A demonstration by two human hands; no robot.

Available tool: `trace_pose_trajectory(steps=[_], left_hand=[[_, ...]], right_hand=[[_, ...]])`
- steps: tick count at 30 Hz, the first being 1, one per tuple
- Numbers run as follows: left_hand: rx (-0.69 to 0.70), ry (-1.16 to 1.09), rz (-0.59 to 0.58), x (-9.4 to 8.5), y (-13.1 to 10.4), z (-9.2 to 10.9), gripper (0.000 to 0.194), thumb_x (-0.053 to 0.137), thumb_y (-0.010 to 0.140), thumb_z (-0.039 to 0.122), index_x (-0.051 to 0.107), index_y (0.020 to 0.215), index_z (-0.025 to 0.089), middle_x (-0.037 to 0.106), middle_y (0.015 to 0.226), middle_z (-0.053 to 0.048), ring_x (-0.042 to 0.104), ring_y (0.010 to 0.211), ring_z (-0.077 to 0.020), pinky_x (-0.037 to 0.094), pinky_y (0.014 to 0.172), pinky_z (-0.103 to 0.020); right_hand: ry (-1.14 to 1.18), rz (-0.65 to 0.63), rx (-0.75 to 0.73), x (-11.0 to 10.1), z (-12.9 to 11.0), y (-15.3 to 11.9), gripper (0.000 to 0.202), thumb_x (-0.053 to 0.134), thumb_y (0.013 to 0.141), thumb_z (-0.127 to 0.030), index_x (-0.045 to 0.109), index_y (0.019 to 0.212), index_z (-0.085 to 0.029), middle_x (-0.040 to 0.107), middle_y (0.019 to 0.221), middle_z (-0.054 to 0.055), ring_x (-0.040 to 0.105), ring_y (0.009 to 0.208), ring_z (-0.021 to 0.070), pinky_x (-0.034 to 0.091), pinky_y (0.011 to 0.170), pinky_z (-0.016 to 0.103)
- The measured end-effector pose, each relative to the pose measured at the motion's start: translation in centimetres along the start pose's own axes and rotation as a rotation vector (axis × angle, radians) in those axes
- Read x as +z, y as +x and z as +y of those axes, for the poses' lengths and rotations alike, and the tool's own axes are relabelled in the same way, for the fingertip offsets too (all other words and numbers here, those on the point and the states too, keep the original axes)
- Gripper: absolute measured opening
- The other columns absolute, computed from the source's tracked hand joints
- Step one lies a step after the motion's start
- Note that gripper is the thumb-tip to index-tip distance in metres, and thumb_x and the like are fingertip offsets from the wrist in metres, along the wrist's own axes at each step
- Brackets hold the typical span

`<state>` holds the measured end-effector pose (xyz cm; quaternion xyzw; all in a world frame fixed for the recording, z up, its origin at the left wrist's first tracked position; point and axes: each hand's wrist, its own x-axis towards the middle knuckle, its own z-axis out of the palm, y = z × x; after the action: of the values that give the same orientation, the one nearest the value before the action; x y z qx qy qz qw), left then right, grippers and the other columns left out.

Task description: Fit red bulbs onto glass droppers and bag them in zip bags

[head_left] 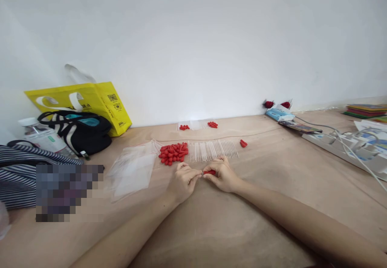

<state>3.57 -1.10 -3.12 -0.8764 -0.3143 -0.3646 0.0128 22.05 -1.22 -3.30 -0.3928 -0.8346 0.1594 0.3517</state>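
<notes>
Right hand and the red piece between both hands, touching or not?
Touching. Head view: the right hand has its fingers around the red piece.

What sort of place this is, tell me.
Probably a tabletop workspace, perhaps at home: a heap of red pieces and a row of thin sticks lie out, with a yellow bag nearby.

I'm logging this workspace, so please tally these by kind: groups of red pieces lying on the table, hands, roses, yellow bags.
Groups of red pieces: 4 (large heap, back-left group, back-right group, far-right group)
Hands: 2 (left hand, right hand)
Roses: 2 (left rose, right rose)
Yellow bag: 1
Total: 9
</notes>
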Motion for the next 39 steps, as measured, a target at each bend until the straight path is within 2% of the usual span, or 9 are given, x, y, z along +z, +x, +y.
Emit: trace_pose_trajectory(steps=[7, 12, 16, 22, 25, 28, 32, 35, 39], left_hand=[[0.007, -0.015, 0.016, 0.1, -0.2, 0.0, 0.016, 0.048, 0.083, 0.015, 0.064, 0.080, 0.018, 0.069, 0.067, 0.000, 0.056, 0.053, -0.0111, 0.037, 0.076, -0.035], [-0.053, -0.012, -0.025, -0.1, -0.1, -0.2, 0.018, 0.047, 0.086, 0.024, 0.064, 0.083, 0.020, 0.069, 0.068, 0.000, 0.057, 0.055, -0.0111, 0.036, 0.081, -0.036], [-0.049, 0.052, -0.065, -0.5, 0.0, -0.6, 0.022, 0.047, 0.086, 0.033, 0.064, 0.086, 0.020, 0.069, 0.068, -0.001, 0.058, 0.060, -0.0128, 0.034, 0.085, -0.038], [-0.021, 0.098, -0.088, -0.9, 0.0, -0.6, 0.028, 0.043, 0.088, 0.032, 0.065, 0.075, 0.021, 0.066, 0.063, 0.001, 0.055, 0.059, -0.0122, 0.033, 0.081, -0.035], [-0.053, 0.087, -0.029, -1.0, 0.1, -0.4, 0.031, 0.041, 0.088, 0.035, 0.064, 0.075, 0.020, 0.063, 0.056, 0.002, 0.053, 0.055, -0.0115, 0.034, 0.080, -0.034], [-0.108, 0.050, 0.004, -0.9, 0.3, -0.1, 0.033, 0.039, 0.089, 0.033, 0.064, 0.072, 0.019, 0.057, 0.051, 0.003, 0.050, 0.051, -0.0105, 0.036, 0.078, -0.033], [-0.141, 0.021, -0.008, -0.7, 0.4, 0.2, 0.033, 0.040, 0.088, 0.031, 0.063, 0.069, 0.019, 0.054, 0.049, 0.004, 0.048, 0.049, -0.0097, 0.037, 0.077, -0.032], [-0.151, 0.016, -0.015, -0.5, 0.5, 0.5, 0.035, 0.040, 0.088, 0.031, 0.062, 0.064, 0.019, 0.052, 0.047, 0.004, 0.046, 0.048, -0.0096, 0.038, 0.075, -0.031], [-0.145, -0.040, -0.009, -0.6, 0.6, 0.8, 0.032, 0.041, 0.087, 0.031, 0.063, 0.067, 0.019, 0.054, 0.050, 0.003, 0.049, 0.051, -0.0107, 0.040, 0.075, -0.031]], right_hand=[[0.031, -0.032, 0.035, 0.4, 0.3, 0.3, 0.008, 0.059, 0.076, -0.029, 0.063, 0.076, -0.022, 0.065, 0.074, -0.001, 0.055, 0.073, 0.0133, 0.023, 0.084, 0.035], [0.087, -0.039, 0.093, 0.2, 0.5, 0.5, 0.014, 0.056, 0.079, -0.033, 0.065, 0.075, -0.024, 0.067, 0.074, -0.002, 0.056, 0.074, 0.0132, 0.018, 0.090, 0.039], [0.009, -0.003, 0.071, -0.8, 0.9, 0.3, 0.012, 0.056, 0.079, -0.030, 0.064, 0.075, -0.024, 0.067, 0.074, -0.002, 0.055, 0.075, 0.0137, 0.015, 0.092, 0.041], [-0.023, -0.059, -0.029, -1.6, 1.3, 0.1, 0.013, 0.054, 0.081, -0.030, 0.065, 0.076, -0.025, 0.066, 0.073, -0.001, 0.054, 0.079, 0.0158, 0.015, 0.092, 0.045], [0.113, 0.011, 0.079, -1.3, 1.6, 0.0, 0.019, 0.060, 0.075, -0.038, 0.065, 0.090, -0.027, 0.067, 0.080, 0.001, 0.055, 0.081, 0.0169, 0.022, 0.091, 0.044], [0.386, 0.100, 0.242, -1.0, 1.7, 0.1, 0.051, 0.069, 0.062, -0.045, 0.057, 0.106, -0.022, 0.066, 0.083, 0.003, 0.055, 0.071, 0.0150, 0.039, 0.075, 0.034], [0.685, 0.086, 0.356, -0.4, 1.0, 0.4, 0.042, 0.068, 0.060, -0.050, 0.059, 0.086, -0.018, 0.064, 0.070, 0.001, 0.051, 0.056, 0.0103, 0.041, 0.059, 0.026], [0.821, 0.099, 0.385, 0.6, -0.1, 0.6, 0.040, 0.066, 0.060, -0.054, 0.059, 0.077, -0.019, 0.064, 0.070, 0.001, 0.056, 0.062, 0.0119, 0.044, 0.065, 0.027], [0.922, 0.175, 0.379, 1.7, -0.8, 1.0, 0.042, 0.063, 0.062, -0.057, 0.059, 0.080, -0.019, 0.066, 0.080, 0.005, 0.059, 0.077, 0.0166, 0.045, 0.073, 0.030]])
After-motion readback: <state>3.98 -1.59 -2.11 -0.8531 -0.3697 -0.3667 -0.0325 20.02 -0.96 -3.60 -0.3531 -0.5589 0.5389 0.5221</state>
